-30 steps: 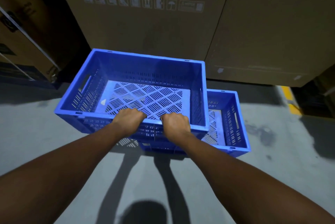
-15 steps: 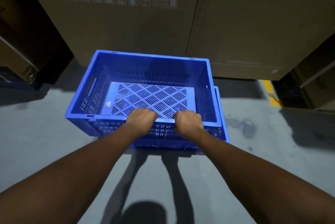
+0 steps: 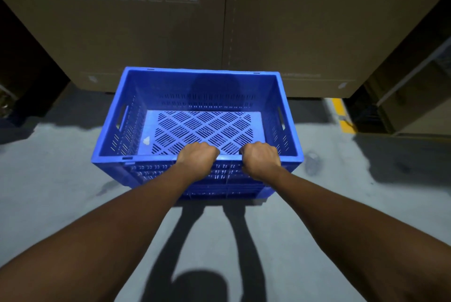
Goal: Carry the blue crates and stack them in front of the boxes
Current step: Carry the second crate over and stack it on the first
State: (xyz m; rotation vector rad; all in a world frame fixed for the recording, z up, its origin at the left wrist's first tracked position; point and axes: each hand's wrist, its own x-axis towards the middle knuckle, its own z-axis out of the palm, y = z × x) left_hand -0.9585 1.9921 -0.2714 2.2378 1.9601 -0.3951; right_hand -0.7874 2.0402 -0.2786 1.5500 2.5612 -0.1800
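A blue slotted crate (image 3: 200, 96) is squarely over a second blue crate, of which only the near wall (image 3: 219, 190) shows beneath it. Both stand on the grey floor just in front of two tall cardboard boxes (image 3: 146, 33). My left hand (image 3: 197, 156) and my right hand (image 3: 260, 158) each grip the top crate's near rim, side by side near its middle. The top crate is empty except for a small white scrap on its floor.
A third cardboard box (image 3: 415, 96) stands at the right behind a yellow floor line (image 3: 344, 116). Dark gaps flank the big boxes on the left and right. Grey concrete floor (image 3: 48, 179) lies on both sides of the crates, with my shadow on it near me.
The top crate has moved right until it lines up over the lower crate, which is now almost fully covered. Both hands have kept their grip on the near rim.
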